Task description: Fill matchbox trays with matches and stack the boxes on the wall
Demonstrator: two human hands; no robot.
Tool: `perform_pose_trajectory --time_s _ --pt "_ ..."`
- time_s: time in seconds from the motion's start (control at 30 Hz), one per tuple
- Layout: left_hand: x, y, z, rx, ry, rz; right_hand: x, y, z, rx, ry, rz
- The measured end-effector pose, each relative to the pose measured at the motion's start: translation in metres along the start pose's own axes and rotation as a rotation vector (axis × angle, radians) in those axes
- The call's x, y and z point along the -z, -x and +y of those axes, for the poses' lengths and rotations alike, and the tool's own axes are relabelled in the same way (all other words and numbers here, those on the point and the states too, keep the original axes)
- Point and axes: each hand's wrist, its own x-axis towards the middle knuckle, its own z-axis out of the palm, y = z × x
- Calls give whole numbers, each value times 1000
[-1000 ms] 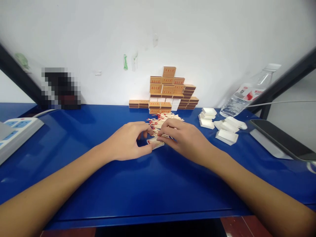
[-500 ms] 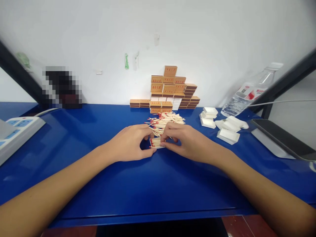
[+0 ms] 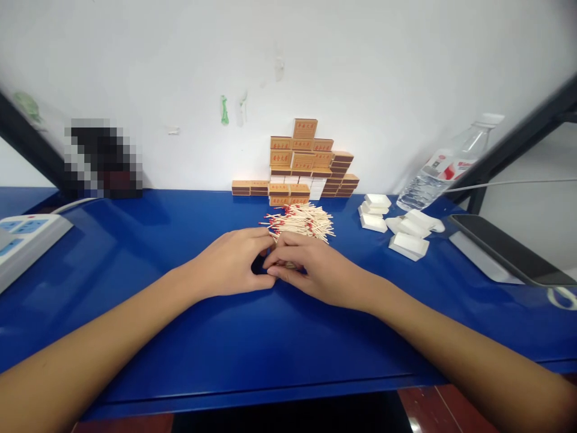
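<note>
My left hand (image 3: 234, 261) and my right hand (image 3: 306, 267) meet on the blue table (image 3: 270, 343), fingers curled together around a small white matchbox tray filled with matches. The tray is now almost wholly hidden under my right fingers. Just behind my hands lies a loose pile of red-tipped matches (image 3: 302, 219). Farther back, against the white wall, stands a stack of brown matchboxes (image 3: 303, 165).
Several empty white matchbox trays (image 3: 396, 225) lie to the right. A clear water bottle (image 3: 444, 165) leans at the back right, with a dark phone (image 3: 509, 249) on a stand beside it. A white power strip (image 3: 20, 240) sits at the far left.
My right hand has slid left over the match-filled tray and now covers it; my left hand has stayed almost still. The view has shifted slightly.
</note>
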Motion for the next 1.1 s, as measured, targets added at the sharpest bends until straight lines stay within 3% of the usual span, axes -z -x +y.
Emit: perform_pose_trajectory --time_s 0.3,0.57,0.83,1.1 --pt "-2 1 -2 -26 37 11 2 -5 1 -8 -44 -31" --pt "-1 1 0 -21 -17 13 16 -1 8 -84 -104 92" --pt "-2 2 -1 -24 -45 13 27 -1 -3 -75 -86 177" --pt "-1 1 1 -13 -39 -10 21 1 6 35 185 -53"
